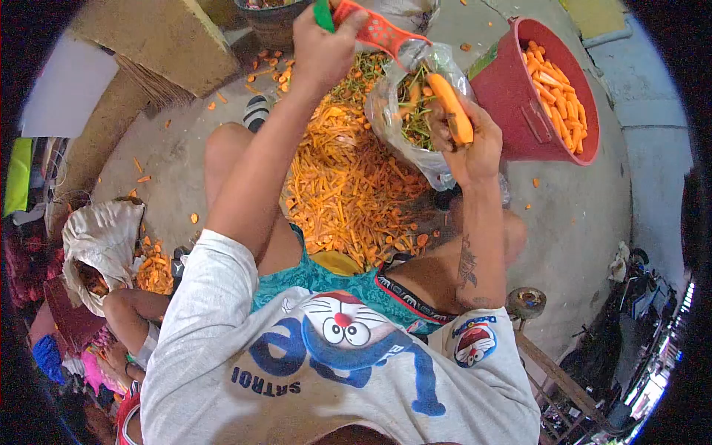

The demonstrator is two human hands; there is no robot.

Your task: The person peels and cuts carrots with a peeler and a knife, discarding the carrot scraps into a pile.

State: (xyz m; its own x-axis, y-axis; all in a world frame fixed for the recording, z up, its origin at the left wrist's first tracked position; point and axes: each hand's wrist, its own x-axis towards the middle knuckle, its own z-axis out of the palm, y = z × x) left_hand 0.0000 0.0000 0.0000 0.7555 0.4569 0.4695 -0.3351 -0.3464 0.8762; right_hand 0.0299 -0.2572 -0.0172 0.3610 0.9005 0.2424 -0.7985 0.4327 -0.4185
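My left hand (324, 50) is raised at the top, its fingers closed round the handle of an orange peeler (378, 32) with a green part beside it. To the right, my right hand (475, 141) grips a partly peeled carrot (451, 107), tilted, with its upper end near the peeler's head. The two look slightly apart. Behind and below the carrot is an open clear plastic bag (382, 100) holding green stems. Between my legs, a large heap of orange peelings (345, 182) covers the floor.
A red bucket (500, 96) of peeled carrots lies tilted at the upper right. A dark basket (271, 26) stands at the top. A white sack (100, 241) is at the left, near another person's leg (130, 315). A wooden frame (556, 374) lies lower right.
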